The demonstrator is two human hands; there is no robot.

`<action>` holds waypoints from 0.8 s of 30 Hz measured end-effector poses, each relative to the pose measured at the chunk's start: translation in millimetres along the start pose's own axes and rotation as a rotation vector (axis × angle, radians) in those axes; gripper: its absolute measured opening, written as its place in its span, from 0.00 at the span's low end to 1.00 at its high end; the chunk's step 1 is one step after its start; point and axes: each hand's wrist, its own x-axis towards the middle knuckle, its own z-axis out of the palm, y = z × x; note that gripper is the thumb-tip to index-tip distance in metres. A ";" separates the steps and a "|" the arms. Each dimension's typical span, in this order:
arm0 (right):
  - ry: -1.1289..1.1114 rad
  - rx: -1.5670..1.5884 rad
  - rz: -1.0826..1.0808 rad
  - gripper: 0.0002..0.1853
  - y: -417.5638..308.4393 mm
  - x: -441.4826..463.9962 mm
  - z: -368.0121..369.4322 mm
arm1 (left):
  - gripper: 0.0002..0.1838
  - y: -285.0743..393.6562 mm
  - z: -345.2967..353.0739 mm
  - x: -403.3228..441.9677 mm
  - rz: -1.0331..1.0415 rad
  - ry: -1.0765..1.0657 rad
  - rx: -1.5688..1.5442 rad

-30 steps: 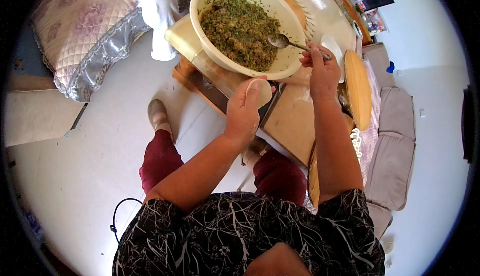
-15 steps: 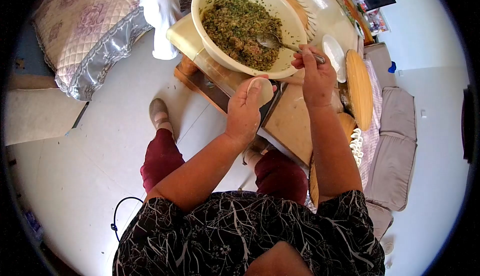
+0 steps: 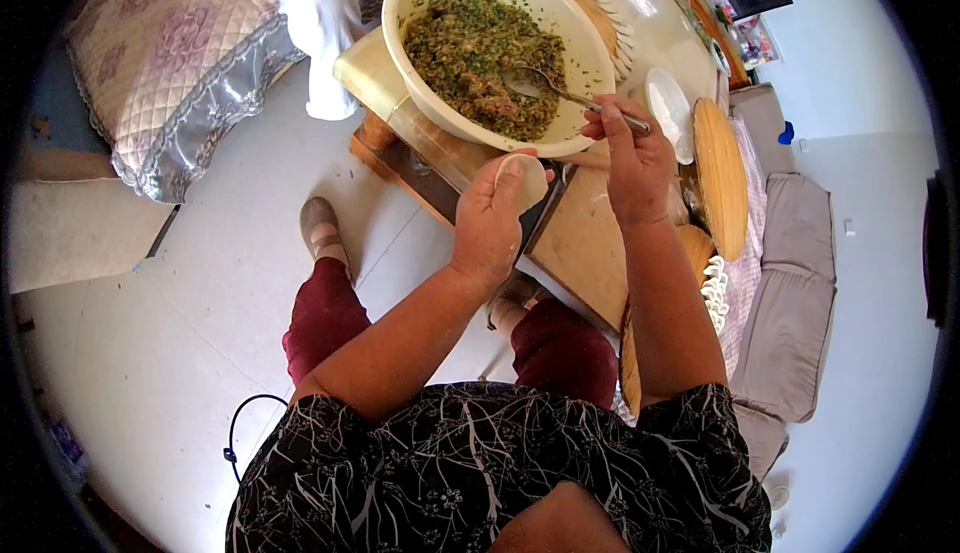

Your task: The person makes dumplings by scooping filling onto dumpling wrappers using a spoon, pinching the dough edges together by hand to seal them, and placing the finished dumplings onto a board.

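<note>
The metal spoon (image 3: pixel 568 95) has slid leftward since the earliest frame, from near the right wall of the cream plastic basin (image 3: pixel 585 75) to farther into the chopped green-and-brown filling (image 3: pixel 465 48). Its head now sits partly sunk there, right of the basin's middle, where it had been clearer to view. The right hand (image 3: pixel 640 168) has shifted only slightly; it grasps the spoon's handle between thumb and fingers, just outside the basin's right rim.

The left hand (image 3: pixel 487 228) has stayed nearly put, just below the basin's near rim, pinching a round dough wrapper (image 3: pixel 532 185) with the thumb laid across it. The wrapper's visible face carries no filling, so I judge the work to be at the scooping step, the dough not yet loaded. How much the spoon has gathered I cannot tell.

Below and right of the basin is a wooden board (image 3: pixel 585 248); farther right of the basin, a white oval dish (image 3: pixel 668 113) and a row of pale dumplings (image 3: pixel 715 295).
</note>
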 end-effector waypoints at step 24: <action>-0.022 -0.077 0.040 0.10 8.3 6.2 -7.3 | 0.17 0.7 1.4 -1.6 -0.005 -0.007 -0.013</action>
